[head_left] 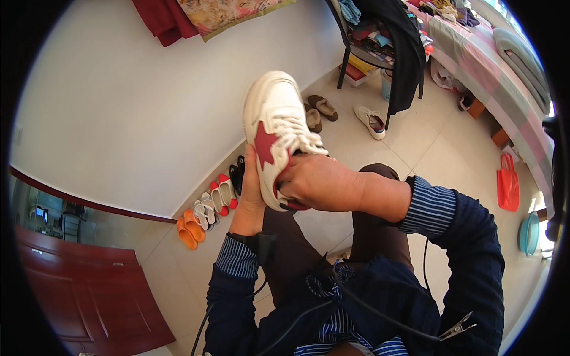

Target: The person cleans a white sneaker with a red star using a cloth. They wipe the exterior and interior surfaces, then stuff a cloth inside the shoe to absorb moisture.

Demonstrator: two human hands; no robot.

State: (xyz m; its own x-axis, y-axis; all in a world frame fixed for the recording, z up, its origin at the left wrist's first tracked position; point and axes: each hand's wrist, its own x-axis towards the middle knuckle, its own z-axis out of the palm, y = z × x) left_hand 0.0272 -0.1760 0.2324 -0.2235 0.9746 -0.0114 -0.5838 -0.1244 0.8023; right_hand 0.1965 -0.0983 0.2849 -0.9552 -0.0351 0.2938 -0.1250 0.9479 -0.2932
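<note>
A cream sneaker [276, 110] with a red star on its side and pale laces is held up in front of me, toe pointing away. My left hand [252, 193] is closed around its heel end from the left, partly hidden behind the shoe. At the shoe's opening, my right hand [325, 183] is closed, its bent fingers reaching in by the collar and out of sight. Another cream sneaker [370, 121] stands on the floor by the chair, apart from my hands.
Along the wall lie orange slippers [190, 229], red-and-white flats [224, 194] and brown slippers [323, 108]. A chair [344, 65] piled with clothes stands ahead, beside a bed [469, 56]. To the right are a red bag [507, 183] and a teal basin [528, 234]. Black cables cross my lap.
</note>
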